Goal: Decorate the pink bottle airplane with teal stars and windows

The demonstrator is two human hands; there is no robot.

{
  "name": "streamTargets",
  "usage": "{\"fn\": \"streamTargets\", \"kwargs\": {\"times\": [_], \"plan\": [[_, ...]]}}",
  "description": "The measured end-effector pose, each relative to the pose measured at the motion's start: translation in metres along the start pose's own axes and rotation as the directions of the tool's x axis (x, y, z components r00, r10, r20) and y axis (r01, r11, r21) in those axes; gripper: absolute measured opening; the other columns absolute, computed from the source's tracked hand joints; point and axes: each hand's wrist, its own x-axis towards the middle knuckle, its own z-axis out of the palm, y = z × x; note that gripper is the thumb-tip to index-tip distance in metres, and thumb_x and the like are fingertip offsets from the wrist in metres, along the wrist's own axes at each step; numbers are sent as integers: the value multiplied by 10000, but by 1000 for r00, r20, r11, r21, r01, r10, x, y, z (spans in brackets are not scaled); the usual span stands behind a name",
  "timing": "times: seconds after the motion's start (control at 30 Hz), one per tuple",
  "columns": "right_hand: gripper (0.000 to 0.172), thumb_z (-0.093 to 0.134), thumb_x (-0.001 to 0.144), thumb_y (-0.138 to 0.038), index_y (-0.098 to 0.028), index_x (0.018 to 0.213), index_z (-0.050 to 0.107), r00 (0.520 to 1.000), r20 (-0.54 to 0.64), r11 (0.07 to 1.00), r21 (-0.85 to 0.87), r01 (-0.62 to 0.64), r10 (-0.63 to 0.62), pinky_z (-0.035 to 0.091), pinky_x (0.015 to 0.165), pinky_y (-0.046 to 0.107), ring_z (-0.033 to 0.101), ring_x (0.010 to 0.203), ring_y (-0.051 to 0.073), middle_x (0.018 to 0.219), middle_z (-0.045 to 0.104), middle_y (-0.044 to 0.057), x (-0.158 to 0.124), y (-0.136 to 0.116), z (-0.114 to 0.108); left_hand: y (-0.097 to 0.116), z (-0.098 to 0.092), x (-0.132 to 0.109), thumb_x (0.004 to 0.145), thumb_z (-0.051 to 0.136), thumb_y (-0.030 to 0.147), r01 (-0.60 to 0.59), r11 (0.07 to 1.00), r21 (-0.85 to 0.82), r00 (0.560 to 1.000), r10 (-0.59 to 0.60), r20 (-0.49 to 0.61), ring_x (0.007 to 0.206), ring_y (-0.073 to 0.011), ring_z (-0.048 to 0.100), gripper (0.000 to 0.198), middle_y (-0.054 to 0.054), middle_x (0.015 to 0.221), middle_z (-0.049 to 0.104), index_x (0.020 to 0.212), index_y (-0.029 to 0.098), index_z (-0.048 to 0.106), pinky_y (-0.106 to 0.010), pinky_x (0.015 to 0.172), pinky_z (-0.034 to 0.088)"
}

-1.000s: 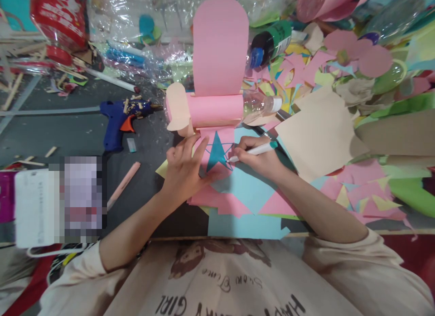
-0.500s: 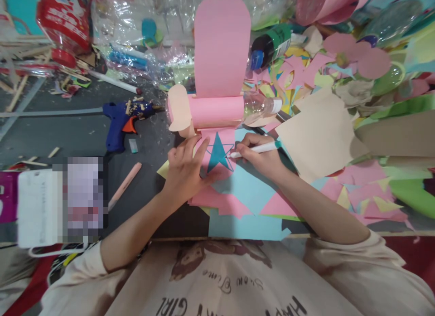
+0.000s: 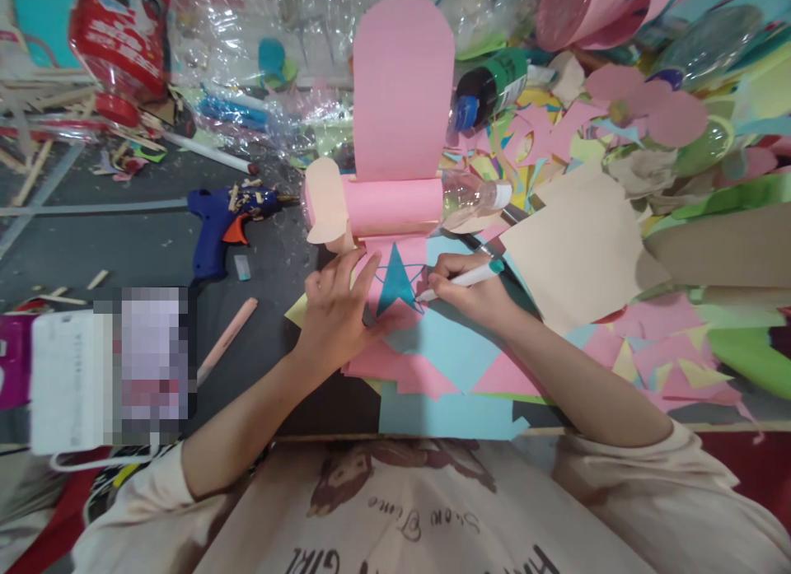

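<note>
My right hand (image 3: 463, 287) grips a white marker (image 3: 466, 277) with a teal end. Its tip meets the lower right of a star outline on a pink paper piece (image 3: 411, 253). A tall part of the star is filled in teal (image 3: 396, 286); the side points show only as lines. My left hand (image 3: 339, 304) lies with fingers spread on the left edge of that paper, thumb below the star. Just beyond both hands, a clear bottle (image 3: 470, 193) wrapped in pink paper (image 3: 395, 205) lies on its side, with a large rounded pink panel (image 3: 403, 88) extending away from it.
A blue glue gun (image 3: 213, 228) and a pink stick (image 3: 228, 335) lie on the left. A phone (image 3: 153, 352) and a white box (image 3: 67, 380) sit near the left front. Beige paper (image 3: 581, 245), paper scraps and a green-labelled bottle (image 3: 494, 86) crowd the right.
The marker tip has slid slightly down along the star's right side, and the right hand moved a little with it. My left hand stays in place.
</note>
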Motion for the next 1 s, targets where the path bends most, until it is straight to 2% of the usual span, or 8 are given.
{"fn": "streamTargets", "kwargs": {"times": [0.13, 0.3, 0.37, 0.53, 0.67, 0.87, 1.0], "plan": [[317, 573, 722, -337, -233, 476, 403, 997, 74, 1000, 30, 0, -2, 284, 473, 264, 325, 453, 86, 455, 409, -51, 0, 0, -3, 0, -1, 0, 872, 551, 664, 5, 1000, -7, 1000, -5, 10, 1265, -395, 521, 765, -226, 1454, 523, 1455, 172, 489, -464, 948, 378], [330, 609, 739, -358, -240, 490, 428, 996, -90, 997, 74, 3, 3, 361, 519, 290, 450, 480, 126, 447, 464, -40, 0, 4, -4, 0, -1, 0, 857, 564, 681, 13, 1000, -11, 1000, -13, 15, 1275, -394, 510, 792, -226, 1462, 517, 1461, 174, 485, -469, 965, 375], [333, 618, 742, -373, -239, 497, 437, 994, -109, 998, 64, -1, 8, 367, 536, 293, 482, 502, 135, 456, 477, -36, 0, 6, -3, 0, -1, 0, 860, 559, 680, 18, 1000, -13, 1000, -17, 18, 1275, -395, 509, 792, -227, 1461, 517, 1466, 175, 479, -475, 967, 374], [336, 639, 728, -393, -228, 497, 460, 994, -111, 1000, 2, -21, 21, 324, 522, 282, 440, 504, 120, 485, 500, -24, 0, 5, -1, 0, 0, 0, 838, 616, 658, 5, 1000, -24, 1000, -5, 7, 1290, -403, 501, 820, -229, 1461, 515, 1480, 171, 461, -477, 974, 373], [305, 594, 710, -359, -224, 484, 440, 996, -86, 999, -18, -26, 25, 302, 504, 276, 394, 491, 105, 470, 461, -29, -1, 1, -2, -1, 1, 0, 855, 576, 672, -3, 1000, -19, 1000, 2, -10, 1289, -396, 507, 803, -224, 1457, 524, 1474, 173, 465, -473, 973, 370], [295, 556, 692, -321, -232, 472, 381, 997, 70, 998, 46, -37, 34, 290, 488, 265, 360, 485, 94, 472, 439, -30, -1, -4, -5, 0, 1, 0, 843, 597, 667, -2, 1000, -5, 1000, 2, -4, 1270, -406, 513, 819, -233, 1470, 510, 1470, 155, 472, -483, 976, 368], [295, 570, 685, -318, -238, 474, 381, 999, 16, 995, 95, -37, 36, 296, 475, 261, 342, 458, 85, 456, 428, -43, -1, -3, -5, 1, 1, 0, 841, 599, 667, -6, 1000, 7, 1000, 6, -22, 1244, -396, 529, 817, -227, 1463, 523, 1469, 160, 475, -469, 964, 369]]}}
